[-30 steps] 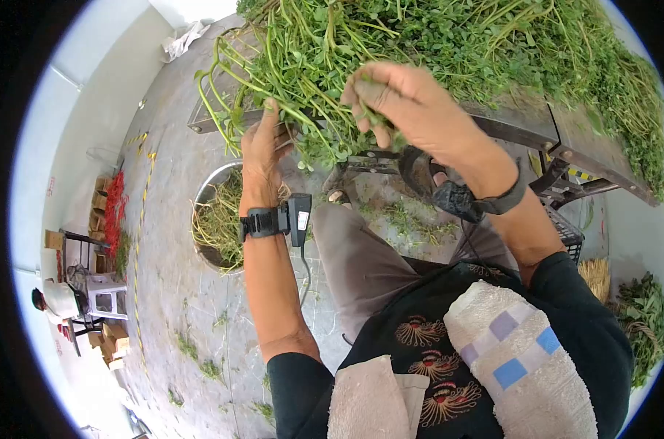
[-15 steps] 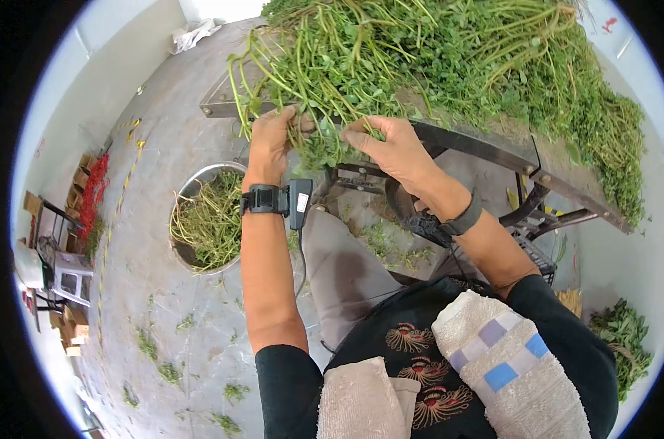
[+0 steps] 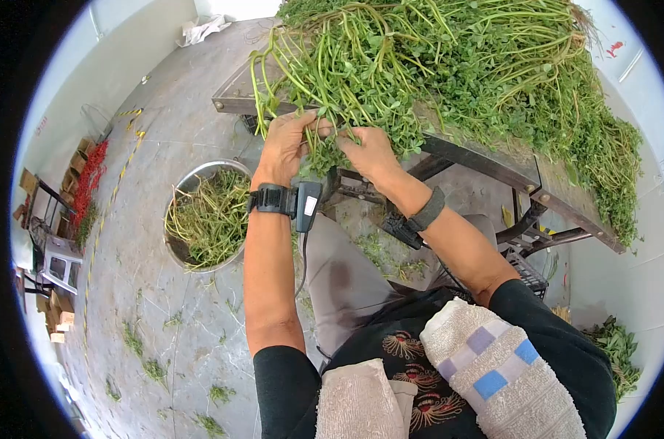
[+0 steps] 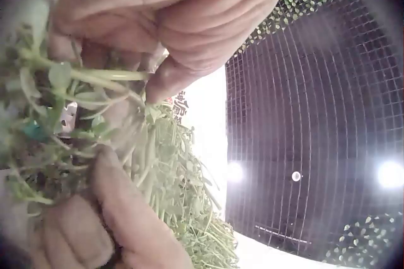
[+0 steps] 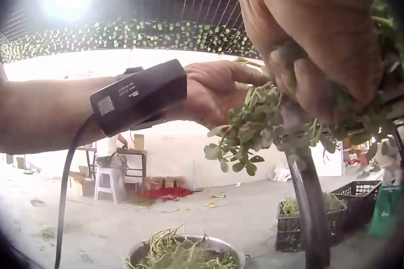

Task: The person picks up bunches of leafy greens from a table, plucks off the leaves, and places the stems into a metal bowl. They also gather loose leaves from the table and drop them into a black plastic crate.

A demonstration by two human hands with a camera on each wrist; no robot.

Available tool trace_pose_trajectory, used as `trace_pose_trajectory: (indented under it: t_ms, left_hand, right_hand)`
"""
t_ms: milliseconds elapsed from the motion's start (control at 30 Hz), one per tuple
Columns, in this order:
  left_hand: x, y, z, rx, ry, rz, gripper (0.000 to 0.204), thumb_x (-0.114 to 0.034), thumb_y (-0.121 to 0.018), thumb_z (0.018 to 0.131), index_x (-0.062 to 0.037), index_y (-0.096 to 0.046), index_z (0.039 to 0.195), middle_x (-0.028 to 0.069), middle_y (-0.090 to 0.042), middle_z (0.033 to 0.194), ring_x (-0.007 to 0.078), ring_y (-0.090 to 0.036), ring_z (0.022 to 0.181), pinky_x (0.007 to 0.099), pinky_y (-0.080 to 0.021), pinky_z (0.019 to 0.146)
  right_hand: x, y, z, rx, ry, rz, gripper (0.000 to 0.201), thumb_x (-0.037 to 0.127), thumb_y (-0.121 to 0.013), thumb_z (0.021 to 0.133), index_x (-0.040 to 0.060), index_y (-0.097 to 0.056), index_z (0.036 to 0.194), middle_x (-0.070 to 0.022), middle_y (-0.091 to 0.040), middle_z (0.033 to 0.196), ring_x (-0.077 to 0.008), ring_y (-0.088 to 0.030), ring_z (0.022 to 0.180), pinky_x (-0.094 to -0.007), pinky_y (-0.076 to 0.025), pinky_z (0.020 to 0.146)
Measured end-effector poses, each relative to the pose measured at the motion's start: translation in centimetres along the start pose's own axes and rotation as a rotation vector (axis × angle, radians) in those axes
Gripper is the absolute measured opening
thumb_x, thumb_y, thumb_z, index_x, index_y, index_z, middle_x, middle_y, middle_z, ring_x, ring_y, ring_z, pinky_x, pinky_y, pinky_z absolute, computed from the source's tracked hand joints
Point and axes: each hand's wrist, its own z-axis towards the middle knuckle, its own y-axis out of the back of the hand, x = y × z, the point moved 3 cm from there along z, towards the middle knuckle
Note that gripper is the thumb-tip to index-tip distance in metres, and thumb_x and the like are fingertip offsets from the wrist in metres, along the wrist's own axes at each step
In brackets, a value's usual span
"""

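Observation:
A heap of leafy green plants (image 3: 478,66) with long pale stems covers the table, some stems hanging over its near edge. At that edge my left hand (image 3: 282,146) pinches a stem (image 4: 113,75) between thumb and fingers. Close beside it, my right hand (image 3: 376,155) holds a part of the same greenery with thumb and curled fingers. Small-leaved sprigs (image 5: 249,127) hang between the two hands in the right wrist view. Some of the right hand's fingertips are hidden among leaves.
On the floor at left stands a metal basin (image 3: 200,265) with cut stems in it. Scraps of greenery (image 3: 156,369) lie about the floor. The table's metal edge (image 3: 485,164) runs right of my hands. Black crates (image 5: 291,231) stand beyond the table leg.
My right hand has come down from over the heap and moved left, close to my left hand. The left hand stays at the table's edge with the stems. The head view has shifted slightly.

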Motion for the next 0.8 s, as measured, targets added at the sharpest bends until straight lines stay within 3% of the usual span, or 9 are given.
trace_pose_trajectory:
  t_ms: [100, 233, 333, 400, 433, 533, 600, 733, 800]
  left_hand:
    - [0.4, -0.7, 0.2, 0.023, 0.012, -0.013, 0.02, -0.015, -0.057, 0.087, 0.0039, -0.058, 0.095, 0.0128, -0.065, 0.083, 0.0144, -0.06, 0.068, 0.0244, -0.048, 0.06]
    - [0.6, -1.7, -0.2, 0.004, 0.025, -0.04, 0.021, -0.017, -0.062, 0.084, 0.0026, -0.059, 0.093, 0.0117, -0.066, 0.08, 0.0118, -0.054, 0.063, 0.0237, -0.045, 0.057]
    - [1.0, -1.4, 0.2, 0.012, 0.027, -0.022, 0.02, -0.018, -0.059, 0.087, 0.0012, -0.059, 0.094, 0.01, -0.065, 0.076, 0.0121, -0.051, 0.059, 0.024, -0.043, 0.055]
    - [0.7, -0.8, 0.1, 0.08, 0.06, -0.132, 0.021, -0.019, -0.057, 0.088, 0.0008, -0.058, 0.095, 0.0092, -0.065, 0.074, 0.0122, -0.05, 0.058, 0.0241, -0.043, 0.054]
    - [0.5, -0.7, 0.0, 0.144, 0.092, -0.244, 0.021, -0.02, -0.056, 0.089, 0.0003, -0.058, 0.096, 0.0085, -0.064, 0.072, 0.0124, -0.049, 0.057, 0.0243, -0.043, 0.054]
    - [0.0, -0.9, -0.5, 0.159, 0.09, -0.204, 0.026, -0.022, -0.05, 0.092, 0.0018, -0.055, 0.102, 0.011, -0.064, 0.079, 0.0164, -0.055, 0.064, 0.028, -0.048, 0.059]
    - [-0.2, -1.6, -0.7, 0.184, 0.094, -0.258, 0.033, -0.025, -0.038, 0.096, 0.0038, -0.05, 0.106, 0.0193, -0.063, 0.094, 0.0224, -0.06, 0.076, 0.0354, -0.05, 0.07]
    - [0.8, -2.0, -0.7, 0.271, 0.139, -0.348, 0.039, -0.029, -0.03, 0.098, 0.004, -0.047, 0.11, 0.0212, -0.061, 0.1, 0.0257, -0.058, 0.084, 0.0387, -0.047, 0.08]
    - [1.0, -2.1, -0.7, 0.313, 0.163, -0.396, 0.045, -0.034, -0.03, 0.097, 0.0036, -0.043, 0.118, 0.0227, -0.056, 0.112, 0.0296, -0.056, 0.098, 0.0396, -0.045, 0.087]
  right_hand:
    - [-0.2, 0.1, -0.2, 0.046, -0.07, 0.081, 0.024, 0.023, -0.06, 0.075, -0.0011, -0.063, 0.076, -0.0148, -0.056, 0.058, -0.0229, -0.054, 0.054, -0.035, -0.043, 0.058]
    - [-0.4, 0.1, -0.1, 0.078, -0.149, 0.07, 0.025, 0.021, -0.06, 0.073, -0.003, -0.062, 0.075, -0.0137, -0.054, 0.057, -0.02, -0.053, 0.055, -0.0339, -0.043, 0.057]
    - [-0.2, 0.4, -0.2, -0.073, -0.116, 0.14, 0.025, 0.021, -0.06, 0.073, -0.004, -0.061, 0.07, -0.0101, -0.053, 0.054, -0.0181, -0.051, 0.052, -0.0337, -0.04, 0.053]
    - [-1.0, 0.3, -0.6, -0.026, -0.483, 0.48, 0.023, 0.02, -0.059, 0.075, -0.0024, -0.061, 0.073, -0.0049, -0.054, 0.058, -0.0137, -0.048, 0.051, -0.0311, -0.035, 0.048]
    - [-0.9, 0.5, -0.9, -0.029, -0.484, 0.482, 0.023, 0.02, -0.059, 0.075, -0.0024, -0.061, 0.073, -0.0049, -0.054, 0.058, -0.0137, -0.048, 0.051, -0.0311, -0.035, 0.048]
    - [-0.1, 0.6, -2.2, 0.039, -0.525, 0.538, 0.02, 0.018, -0.059, 0.078, -0.0009, -0.062, 0.08, -0.002, -0.056, 0.066, -0.01, -0.046, 0.051, -0.027, -0.031, 0.044]
    - [0.9, 1.2, -3.1, 0.116, -0.409, 0.526, 0.017, 0.019, -0.058, 0.081, 0.0026, -0.061, 0.085, -0.0017, -0.055, 0.07, -0.008, -0.047, 0.057, -0.0232, -0.034, 0.048]
    - [1.7, 2.3, -4.4, 0.156, -0.363, 0.558, 0.018, 0.017, -0.058, 0.083, -0.0004, -0.061, 0.088, -0.002, -0.059, 0.078, -0.0094, -0.052, 0.063, -0.0255, -0.042, 0.056]
    - [2.9, 2.7, -4.1, -0.02, 0.169, 0.206, 0.026, 0.024, -0.06, 0.08, -0.0013, -0.063, 0.086, -0.0077, -0.062, 0.071, -0.0144, -0.057, 0.061, -0.0327, -0.045, 0.061]
